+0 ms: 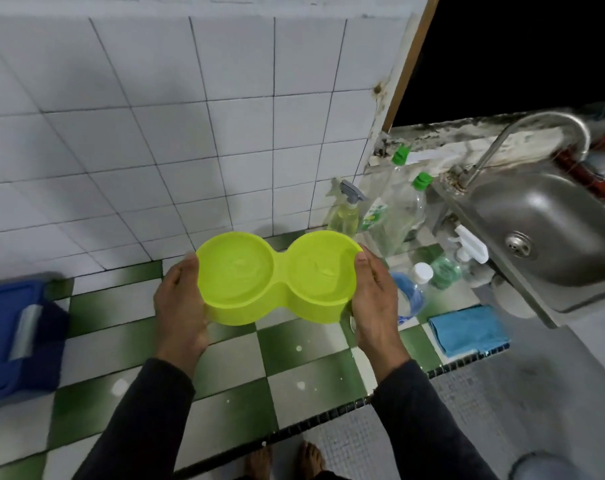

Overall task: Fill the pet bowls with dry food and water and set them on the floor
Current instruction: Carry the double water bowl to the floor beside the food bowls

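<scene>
Pet bowl [278,278], a lime-green double dish, is being held level above the green-and-white tiled counter [231,368], the left hand [180,306] gripping its left end and the right hand [375,299] gripping its right end, thumbs lying over the rim, left of the steel sink [554,216]
</scene>
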`<state>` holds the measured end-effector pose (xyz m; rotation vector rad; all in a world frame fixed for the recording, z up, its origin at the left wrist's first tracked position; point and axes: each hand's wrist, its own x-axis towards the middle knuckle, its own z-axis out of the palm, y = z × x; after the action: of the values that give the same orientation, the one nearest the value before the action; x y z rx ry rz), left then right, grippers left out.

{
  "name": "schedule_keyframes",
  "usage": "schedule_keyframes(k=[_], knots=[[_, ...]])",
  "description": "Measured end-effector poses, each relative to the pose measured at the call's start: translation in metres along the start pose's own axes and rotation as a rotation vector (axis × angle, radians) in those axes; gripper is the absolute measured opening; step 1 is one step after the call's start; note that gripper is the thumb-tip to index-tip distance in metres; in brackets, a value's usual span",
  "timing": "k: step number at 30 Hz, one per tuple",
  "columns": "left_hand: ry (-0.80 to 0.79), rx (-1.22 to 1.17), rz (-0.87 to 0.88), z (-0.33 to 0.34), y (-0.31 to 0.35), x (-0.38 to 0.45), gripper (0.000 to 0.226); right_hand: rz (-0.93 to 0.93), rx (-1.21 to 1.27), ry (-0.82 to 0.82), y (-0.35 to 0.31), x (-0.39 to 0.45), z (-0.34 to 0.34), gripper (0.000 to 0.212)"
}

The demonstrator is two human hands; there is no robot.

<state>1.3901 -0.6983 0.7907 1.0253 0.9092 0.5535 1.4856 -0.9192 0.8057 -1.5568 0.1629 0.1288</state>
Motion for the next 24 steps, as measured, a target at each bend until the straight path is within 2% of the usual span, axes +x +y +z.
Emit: schedule_keyframes(k=[6,13,18,24], knots=[[0.093,-0.080,0.072,-0.001,0.035,-0.015,0.016,-0.042,-0.012,-0.092,-0.030,0.007,0.019,0.034],[0.157,-0.135,0.191,-0.010,0.084,-0.033,0.014,-0.087,0.006,-0.190,-0.079,0.013,0.045,0.028],[0.216,-0.175,0.267,-0.019,0.111,-0.047,0.023,-0.103,0.012,-0.258,-0.112,0.011,0.067,0.025],[0.309,-0.225,0.304,-0.044,0.135,-0.061,0.022,-0.107,-0.015,-0.361,-0.134,-0.006,0.097,0.024]])
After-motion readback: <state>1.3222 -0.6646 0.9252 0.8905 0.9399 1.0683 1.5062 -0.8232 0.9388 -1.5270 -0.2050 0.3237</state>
